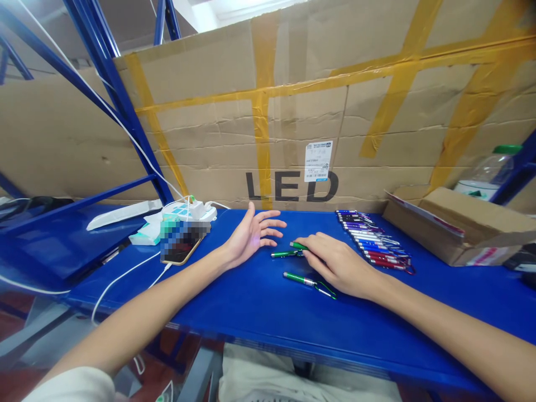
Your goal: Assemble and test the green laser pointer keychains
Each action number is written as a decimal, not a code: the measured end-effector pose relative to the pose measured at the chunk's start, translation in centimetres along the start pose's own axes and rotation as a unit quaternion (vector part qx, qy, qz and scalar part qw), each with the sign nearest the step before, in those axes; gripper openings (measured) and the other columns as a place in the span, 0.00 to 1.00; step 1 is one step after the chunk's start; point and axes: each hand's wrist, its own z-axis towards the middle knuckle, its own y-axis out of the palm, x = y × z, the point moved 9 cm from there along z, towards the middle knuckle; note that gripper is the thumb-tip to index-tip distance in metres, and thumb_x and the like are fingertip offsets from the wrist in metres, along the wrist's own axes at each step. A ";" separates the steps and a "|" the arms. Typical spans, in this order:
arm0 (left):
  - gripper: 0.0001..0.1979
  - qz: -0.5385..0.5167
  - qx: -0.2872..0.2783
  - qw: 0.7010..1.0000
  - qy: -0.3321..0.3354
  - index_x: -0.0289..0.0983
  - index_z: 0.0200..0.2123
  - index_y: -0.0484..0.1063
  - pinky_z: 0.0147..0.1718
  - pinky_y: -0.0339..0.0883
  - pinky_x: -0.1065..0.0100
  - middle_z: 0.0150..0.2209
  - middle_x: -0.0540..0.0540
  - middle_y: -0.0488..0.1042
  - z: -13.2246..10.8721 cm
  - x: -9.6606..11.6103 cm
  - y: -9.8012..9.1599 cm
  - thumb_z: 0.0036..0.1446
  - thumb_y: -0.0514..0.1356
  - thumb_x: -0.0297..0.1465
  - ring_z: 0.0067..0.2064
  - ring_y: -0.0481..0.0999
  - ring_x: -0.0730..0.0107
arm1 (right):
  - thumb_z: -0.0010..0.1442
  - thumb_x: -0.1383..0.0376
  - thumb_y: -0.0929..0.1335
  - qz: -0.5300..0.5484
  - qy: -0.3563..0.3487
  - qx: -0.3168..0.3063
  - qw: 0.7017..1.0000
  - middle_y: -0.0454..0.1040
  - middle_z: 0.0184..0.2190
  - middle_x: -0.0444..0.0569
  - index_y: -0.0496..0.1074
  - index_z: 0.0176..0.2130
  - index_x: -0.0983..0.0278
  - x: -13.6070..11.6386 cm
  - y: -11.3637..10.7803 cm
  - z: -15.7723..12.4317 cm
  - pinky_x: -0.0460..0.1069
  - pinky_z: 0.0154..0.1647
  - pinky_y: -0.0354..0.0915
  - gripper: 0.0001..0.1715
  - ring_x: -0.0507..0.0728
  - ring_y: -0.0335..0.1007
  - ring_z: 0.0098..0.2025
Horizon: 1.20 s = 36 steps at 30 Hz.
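Observation:
My right hand (335,262) is closed over a slim green keychain flashlight (297,245), its front end sticking out leftward from under my fingers. Facing it, my left hand (253,237) is open and empty, fingers spread, with a violet glow on the palm. A second green keychain flashlight (285,254) lies on the blue table just below the held one, its rear end partly hidden by my right fingers. Closer to me rests a third green keychain flashlight (307,281) with a carabiner clip. Right of my hand, several keychain flashlights (368,240) in purple, silver, blue and red lie in a row.
An opened cardboard box (469,229) stands at the right, with a green-capped plastic jar (486,173) behind. On the left are a phone (184,245), a white power strip (196,211) and white cables. A big taped cardboard sheet (218,151) backs the blue table (251,301).

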 end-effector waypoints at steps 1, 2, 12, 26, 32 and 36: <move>0.39 0.001 0.000 1.000 0.000 0.33 0.62 0.75 0.40 0.76 0.64 0.57 0.31 0.80 0.0 0.0 0.0 0.74 0.45 0.60 0.47 0.82 0.57 | 0.79 0.64 0.61 -0.001 -0.002 0.001 1.000 0.82 0.42 0.54 0.75 0.56 0.61 -0.1 0.0 0.0 0.57 0.43 0.74 0.16 0.62 0.76 0.41; 0.39 0.001 0.000 1.000 0.000 0.33 0.62 0.75 0.40 0.76 0.64 0.57 0.31 0.80 0.0 0.0 0.0 0.74 0.45 0.60 0.47 0.82 0.57 | 0.79 0.64 0.61 -0.003 -0.005 0.001 1.000 0.82 0.42 0.54 0.75 0.56 0.61 -0.1 0.0 0.0 0.57 0.43 0.74 0.16 0.62 0.76 0.41; 0.39 0.002 -0.005 1.000 -0.002 0.34 0.62 0.75 0.40 0.76 0.65 0.56 0.32 0.80 0.0 -0.1 0.0 0.75 0.44 0.60 0.46 0.82 0.58 | 0.79 0.65 0.60 -0.009 -0.016 0.003 1.000 0.82 0.41 0.54 0.75 0.56 0.62 -0.5 -0.1 0.1 0.57 0.43 0.74 0.17 0.62 0.76 0.41; 0.39 -0.004 0.000 1.000 -0.007 0.33 0.62 0.75 0.40 0.76 0.64 0.55 0.31 0.80 0.0 -0.2 -0.1 0.74 0.47 0.60 0.45 0.82 0.57 | 0.79 0.64 0.60 0.005 -0.016 -0.003 1.000 0.82 0.42 0.54 0.75 0.56 0.63 -0.5 0.1 0.0 0.57 0.44 0.73 0.17 0.62 0.77 0.42; 0.40 -0.004 0.002 1.000 -0.008 0.33 0.62 0.75 0.40 0.76 0.64 0.55 0.31 0.81 0.1 -0.2 -0.1 0.74 0.46 0.61 0.45 0.82 0.58 | 0.80 0.64 0.60 -0.005 -0.036 0.009 0.999 0.81 0.39 0.53 0.75 0.56 0.63 -0.9 -0.2 0.0 0.56 0.42 0.72 0.17 0.62 0.75 0.39; 0.40 -0.010 0.000 1.000 -0.010 0.33 0.62 0.75 0.40 0.76 0.65 0.54 0.32 0.81 0.1 -0.2 -0.1 0.74 0.45 0.60 0.44 0.82 0.59 | 0.79 0.66 0.60 -0.007 -0.052 0.027 0.998 0.80 0.38 0.53 0.74 0.57 0.65 -1.3 -0.7 0.0 0.56 0.43 0.71 0.17 0.61 0.74 0.39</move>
